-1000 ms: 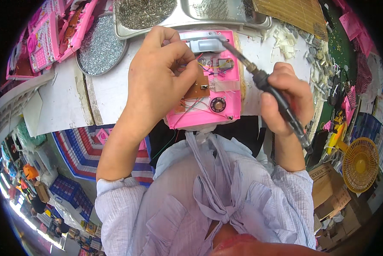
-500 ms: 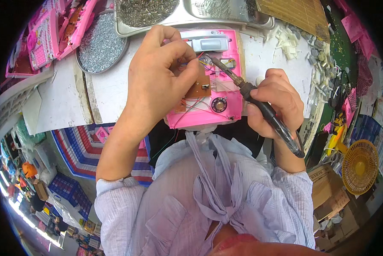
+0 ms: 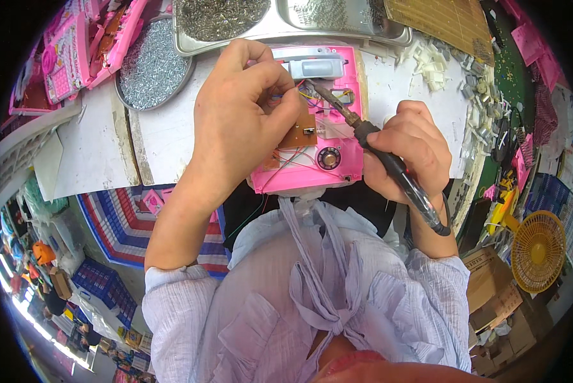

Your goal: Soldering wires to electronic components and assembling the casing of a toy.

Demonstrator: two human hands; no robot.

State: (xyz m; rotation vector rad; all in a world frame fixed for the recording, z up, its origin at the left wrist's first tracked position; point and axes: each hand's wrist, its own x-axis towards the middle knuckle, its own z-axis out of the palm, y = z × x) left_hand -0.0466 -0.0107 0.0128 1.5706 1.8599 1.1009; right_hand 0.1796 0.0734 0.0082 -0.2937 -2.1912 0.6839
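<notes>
My right hand (image 3: 414, 150) is wrapped round the black handle of a soldering iron (image 3: 395, 167), its metal tip slanting up and left into the wiring of a pink plastic toy housing (image 3: 286, 182). Over the housing's left side, my left hand (image 3: 242, 115) is closed in a pinch; what its fingertips hold is hidden, though thin coloured wires (image 3: 307, 94) show beside them. A brown circuit board (image 3: 302, 135) with a small switch lies under that hand. Below it sits a round speaker (image 3: 328, 158) with thin wires running to it. A grey-blue plastic part (image 3: 315, 66) spans the housing's top.
A round tray of small screws (image 3: 155, 67) stands at the upper left, near stacked pink housings (image 3: 66, 60). At the top is a metal tray (image 3: 200, 46) of small metal parts. White and grey plastic pieces (image 3: 430, 67) lie right. A yellow fan (image 3: 537, 249) stands lower right.
The soldering iron's handle end has swung slightly left and my right hand has shifted a little left with it. My left hand has moved barely to the right, still pinched.
</notes>
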